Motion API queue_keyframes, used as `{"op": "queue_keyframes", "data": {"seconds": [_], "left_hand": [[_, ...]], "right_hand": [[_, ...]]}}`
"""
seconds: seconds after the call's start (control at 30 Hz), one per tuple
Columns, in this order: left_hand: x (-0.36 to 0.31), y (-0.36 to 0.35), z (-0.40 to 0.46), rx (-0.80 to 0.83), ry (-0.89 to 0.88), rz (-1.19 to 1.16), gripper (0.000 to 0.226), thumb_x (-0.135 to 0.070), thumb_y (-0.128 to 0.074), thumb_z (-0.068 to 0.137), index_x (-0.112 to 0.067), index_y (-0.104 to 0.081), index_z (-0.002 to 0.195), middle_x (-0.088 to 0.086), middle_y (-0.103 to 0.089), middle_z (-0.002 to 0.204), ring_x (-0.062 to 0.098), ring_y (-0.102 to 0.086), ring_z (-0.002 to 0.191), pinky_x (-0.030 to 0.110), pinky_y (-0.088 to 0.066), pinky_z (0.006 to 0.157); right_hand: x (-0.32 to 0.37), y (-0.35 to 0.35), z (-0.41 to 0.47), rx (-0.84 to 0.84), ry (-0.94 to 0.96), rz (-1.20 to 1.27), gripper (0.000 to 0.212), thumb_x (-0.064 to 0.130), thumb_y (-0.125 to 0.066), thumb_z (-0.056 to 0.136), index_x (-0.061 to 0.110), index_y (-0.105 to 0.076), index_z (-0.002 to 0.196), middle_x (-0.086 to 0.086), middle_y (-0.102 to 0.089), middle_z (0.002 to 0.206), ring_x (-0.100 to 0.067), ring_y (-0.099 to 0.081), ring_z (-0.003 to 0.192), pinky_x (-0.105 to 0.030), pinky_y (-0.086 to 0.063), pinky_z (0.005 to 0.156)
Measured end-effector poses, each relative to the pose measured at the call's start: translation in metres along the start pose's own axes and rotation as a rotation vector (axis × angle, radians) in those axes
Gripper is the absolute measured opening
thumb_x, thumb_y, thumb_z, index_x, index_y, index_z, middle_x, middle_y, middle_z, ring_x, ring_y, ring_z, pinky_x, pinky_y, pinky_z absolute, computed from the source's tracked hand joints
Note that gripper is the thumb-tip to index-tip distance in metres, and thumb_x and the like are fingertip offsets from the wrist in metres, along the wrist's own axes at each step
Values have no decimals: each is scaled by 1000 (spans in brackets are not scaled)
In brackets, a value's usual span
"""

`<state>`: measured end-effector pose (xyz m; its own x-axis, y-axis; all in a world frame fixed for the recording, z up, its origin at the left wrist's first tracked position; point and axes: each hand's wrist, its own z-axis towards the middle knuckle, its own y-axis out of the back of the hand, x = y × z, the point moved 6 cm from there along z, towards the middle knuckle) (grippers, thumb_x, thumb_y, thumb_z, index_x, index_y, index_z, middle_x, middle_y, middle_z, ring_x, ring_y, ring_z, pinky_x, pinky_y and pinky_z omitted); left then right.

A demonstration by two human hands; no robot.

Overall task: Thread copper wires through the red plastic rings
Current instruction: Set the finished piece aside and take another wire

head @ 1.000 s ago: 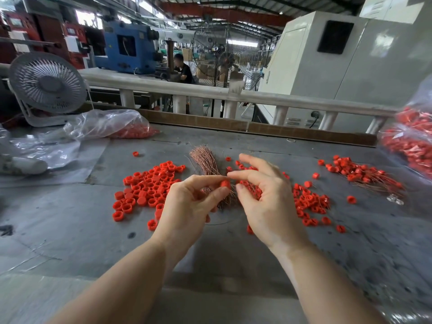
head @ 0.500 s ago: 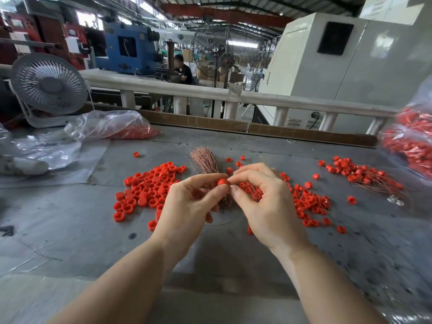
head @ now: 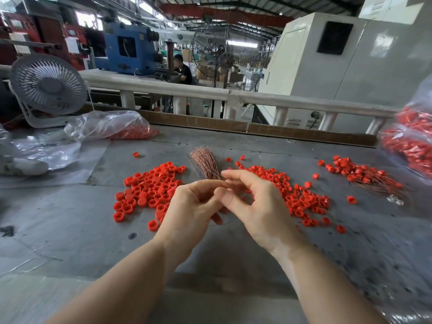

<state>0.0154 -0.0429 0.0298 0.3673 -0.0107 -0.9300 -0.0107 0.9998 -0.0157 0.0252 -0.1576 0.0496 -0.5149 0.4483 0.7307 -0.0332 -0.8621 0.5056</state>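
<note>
Landmark: wire bundle, copper, lying on table, fanned end away from viewer.

Progress, judged from layout: early-to-mid. Far right of bundle, small batch of threaded rings w/ wires trailing out; looks like finished work. Beyond that, at right edge, clear bag full of red pieces, maybe more done stock, can't tell. Left of bundle, loose rings in big heap, no wires visible in them. Just right of bundle, second heap, mostly unthreaded as far as visible, some glints that could be wire. Far left of bundle, another bag w/ red contents. Bundle thick, so plenty of wire left. Lots left overall.

Hands: both raised just in front of bundle's near end, fingertips meeting. Left hand w/ thumb & forefinger pinched together, other fingers curled under. Right hand w/ thumb & forefinger pinched at same spot, remaining fingers spread loosely. Item between tips hidden: no ring visible there, wire too thin to confirm. Prob mid-threading one piece or picking next wire; can't tell which.
</note>
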Motion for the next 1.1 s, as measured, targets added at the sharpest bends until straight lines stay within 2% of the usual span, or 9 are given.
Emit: {"op": "queue_keyframes", "data": {"seconds": [0.1,0.2,0.27,0.47,0.6,0.7,0.93,1.03,1.1], "left_hand": [[-1,-3,-1,45,-1,7,29,7,-57,85,-17,-72,79,-1,-72,70,6,-62,58,18,-50,54],[-1,-3,-1,52,-4,-2,27,8,-59,84,-15,-72,78,3,-74,76,11,-66,65,19,-54,60],[-2,-3,-1,47,-4,-10,24,8,-59,83,-12,-72,79,5,-74,76,12,-67,66,20,-54,61],[-1,-3,-1,13,-3,-16,23,7,-60,82,-12,-73,80,5,-74,74,12,-67,65,19,-53,60],[-1,-2,-2,-1,-5,-20,20,6,-60,84,-9,-74,82,5,-73,72,12,-67,63,19,-53,59],[-1,-2,-2,-7,-5,-21,21,6,-60,84,-10,-73,81,6,-73,73,12,-66,63,19,-53,59],[-1,-3,0,11,-47,-27,14,-1,-61,84,-10,-72,87,3,-75,81,15,-71,75,20,-55,68],[-2,-3,1,9,-55,-84,19,-13,-65,76,-11,-71,94,4,-75,83,12,-70,77,19,-53,70],[0,-4,1,14,-38,-143,24,-4,-66,76,-15,-68,98,4,-74,82,11,-70,76,18,-53,68]], "right_hand": [[-2,-8,-1,109,-12,105,35,43,-61,77,19,-70,101,5,-71,83,-6,-65,79,-27,-53,74],[-4,-8,-1,126,0,252,19,28,-68,82,15,-72,94,4,-70,75,-5,-66,69,-18,-50,62],[-4,-8,-1,118,3,292,17,26,-69,82,15,-72,94,3,-71,75,-5,-66,69,-17,-50,62],[0,-8,-2,82,6,369,23,37,-65,73,22,-72,89,1,-73,78,-6,-69,72,-15,-50,62],[1,-9,-2,72,6,398,9,24,-68,79,23,-73,86,-1,-73,75,-7,-68,68,-16,-50,59],[0,-9,-2,58,-2,397,9,17,-69,81,19,-74,88,-2,-73,76,-10,-69,70,-18,-51,59],[-5,-9,1,46,-40,409,15,27,-69,78,21,-72,92,-2,-74,85,-17,-70,83,-37,-57,76],[-6,-3,4,-15,-46,466,16,35,-64,83,22,-71,89,-1,-74,83,-12,-70,82,-25,-55,72],[-7,4,5,-64,-46,465,20,33,-59,86,19,-72,89,-1,-74,81,-12,-70,80,-20,-53,70]]}}
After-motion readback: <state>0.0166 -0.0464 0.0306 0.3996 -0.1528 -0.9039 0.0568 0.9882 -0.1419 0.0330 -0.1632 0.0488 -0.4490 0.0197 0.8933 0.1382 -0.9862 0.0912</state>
